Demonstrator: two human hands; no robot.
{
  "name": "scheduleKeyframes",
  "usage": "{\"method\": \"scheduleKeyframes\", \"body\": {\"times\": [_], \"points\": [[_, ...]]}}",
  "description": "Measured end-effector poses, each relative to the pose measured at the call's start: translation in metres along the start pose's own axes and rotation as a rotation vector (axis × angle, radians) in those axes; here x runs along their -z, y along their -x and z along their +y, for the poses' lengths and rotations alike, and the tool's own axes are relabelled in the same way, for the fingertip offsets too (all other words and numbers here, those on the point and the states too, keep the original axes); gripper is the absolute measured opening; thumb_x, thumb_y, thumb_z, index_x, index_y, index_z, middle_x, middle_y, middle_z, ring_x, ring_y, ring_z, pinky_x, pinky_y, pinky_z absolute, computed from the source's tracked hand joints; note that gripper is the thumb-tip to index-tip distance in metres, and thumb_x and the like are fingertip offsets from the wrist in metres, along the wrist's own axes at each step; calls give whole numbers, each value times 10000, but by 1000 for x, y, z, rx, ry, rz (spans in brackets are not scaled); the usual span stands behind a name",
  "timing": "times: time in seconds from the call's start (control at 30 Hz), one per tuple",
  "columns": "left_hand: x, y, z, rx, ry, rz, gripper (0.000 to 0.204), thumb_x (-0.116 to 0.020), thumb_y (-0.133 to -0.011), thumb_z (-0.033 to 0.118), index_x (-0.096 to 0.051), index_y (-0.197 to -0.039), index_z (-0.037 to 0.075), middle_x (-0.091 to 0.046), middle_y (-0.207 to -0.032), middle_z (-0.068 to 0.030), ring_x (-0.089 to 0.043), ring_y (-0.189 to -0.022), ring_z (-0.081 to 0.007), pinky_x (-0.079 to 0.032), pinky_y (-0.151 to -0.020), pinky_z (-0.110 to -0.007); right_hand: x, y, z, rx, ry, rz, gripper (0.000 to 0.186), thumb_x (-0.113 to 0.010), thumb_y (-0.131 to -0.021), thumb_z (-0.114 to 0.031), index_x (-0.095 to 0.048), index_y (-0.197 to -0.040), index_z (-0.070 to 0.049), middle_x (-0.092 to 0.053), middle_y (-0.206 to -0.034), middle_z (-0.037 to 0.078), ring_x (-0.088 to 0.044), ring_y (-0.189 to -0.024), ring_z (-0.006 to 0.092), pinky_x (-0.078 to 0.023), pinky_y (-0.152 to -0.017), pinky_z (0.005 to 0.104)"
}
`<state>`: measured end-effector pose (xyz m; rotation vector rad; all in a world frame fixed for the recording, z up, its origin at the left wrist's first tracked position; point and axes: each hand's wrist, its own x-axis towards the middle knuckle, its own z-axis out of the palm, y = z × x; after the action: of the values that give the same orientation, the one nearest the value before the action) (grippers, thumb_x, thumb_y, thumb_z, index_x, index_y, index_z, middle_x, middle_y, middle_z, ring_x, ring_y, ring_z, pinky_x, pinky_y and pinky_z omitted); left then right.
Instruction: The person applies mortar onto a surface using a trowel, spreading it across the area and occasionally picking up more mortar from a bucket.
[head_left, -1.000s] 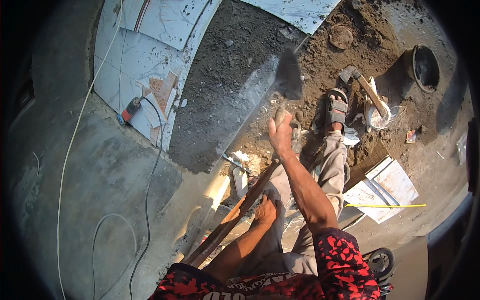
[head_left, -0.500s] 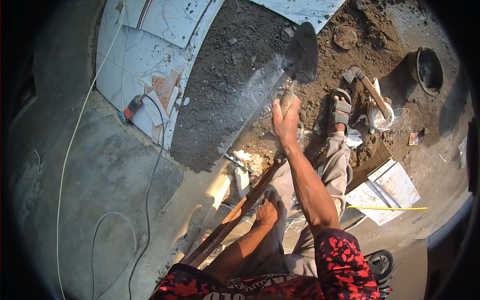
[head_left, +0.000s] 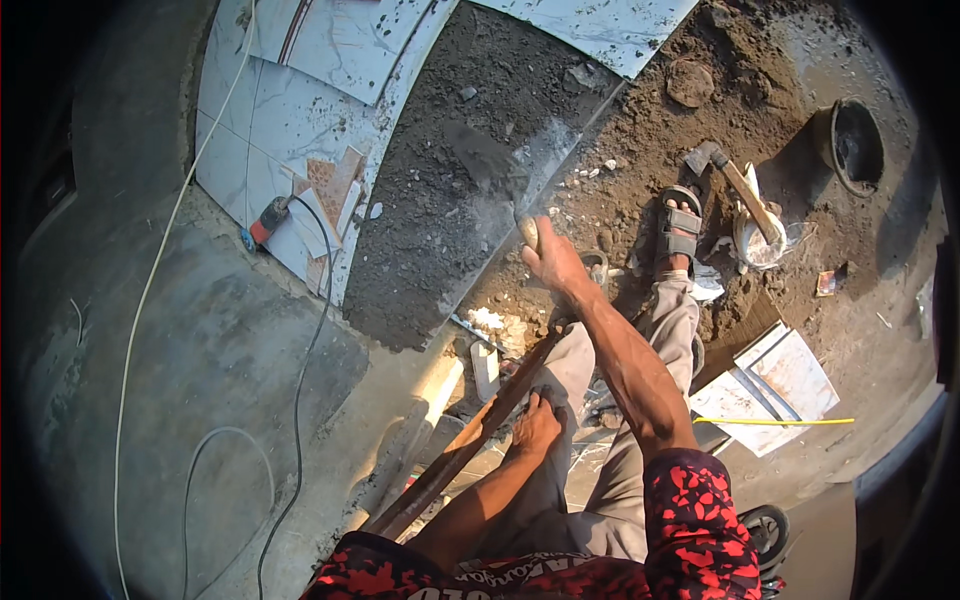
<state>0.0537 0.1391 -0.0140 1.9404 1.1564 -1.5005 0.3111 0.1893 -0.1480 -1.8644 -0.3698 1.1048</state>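
Observation:
My right hand [head_left: 556, 258] is wrapped round the pale handle of a trowel [head_left: 484, 158]. The trowel's dark, blurred blade is low over a bed of grey mortar [head_left: 400, 262] and blends into it, so I cannot tell whether it touches. On my bent left leg lies my left hand [head_left: 537, 428], its fingers stretched over the trouser cloth with nothing seen in them. A long brown wooden bar [head_left: 465, 442] slants beside that hand. White marbled tiles [head_left: 325, 140] border the mortar on the left, and another marbled tile [head_left: 605, 32] lies at its far end.
A corded red power tool [head_left: 268, 220] and tile offcuts [head_left: 332, 190] rest on the left tiles. To the right are a hatchet [head_left: 745, 185], a black bucket [head_left: 856, 148] and loose soil [head_left: 645, 125]. Cut tiles [head_left: 775, 385] with a yellow strip [head_left: 790, 420] lie nearer. Cables [head_left: 300, 400] cross the left floor.
My right hand has come a little left and nearer. The trowel blade has swung left and down from above the soil edge to the mortar bed. My left hand stays on my leg.

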Motion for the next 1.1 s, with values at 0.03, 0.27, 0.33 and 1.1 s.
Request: {"method": "scheduleKeyframes", "body": {"times": [0.03,0.27,0.33,1.1], "points": [[0,8,-13,12,-54,29,378,-460,-900,251,-620,-1150,16,-441,-1415,-182,-584,-1085,-423,-456,-921,-517,3,4,-35,-27,-263,182,444,-594,-854,-153,-338,-1204,-58,-606,-838,303,-611,-819,488,-461,-718,518],[0,6,9,-55,-12,52,392,-510,-866,224,-590,-1197,29,-412,-1445,-158,-599,-1072,-405,-439,-925,-546,6,20,22,-49,80,-4,391,-597,-856,-166,-356,-1139,-46,-605,-832,306,-608,-816,496,-460,-696,524],[2,14,-5,-46,-76,113,402,-511,-864,226,-584,-1210,32,-412,-1448,-150,-602,-1070,-396,-450,-917,-528,-2,21,-13,-124,-59,78,387,-599,-854,-161,-359,-1136,-49,-601,-828,313,-597,-837,505,-456,-714,524],[33,21,37,-10,44,-123,496,-526,-868,180,-466,-1317,-22,-383,-1461,-166,-509,-1213,-387,-402,-1000,-504,-17,61,54,-172,196,-155,427,-613,-849,-138,-376,-1190,-41,-607,-869,277,-592,-831,487,-456,-710,522]]}}
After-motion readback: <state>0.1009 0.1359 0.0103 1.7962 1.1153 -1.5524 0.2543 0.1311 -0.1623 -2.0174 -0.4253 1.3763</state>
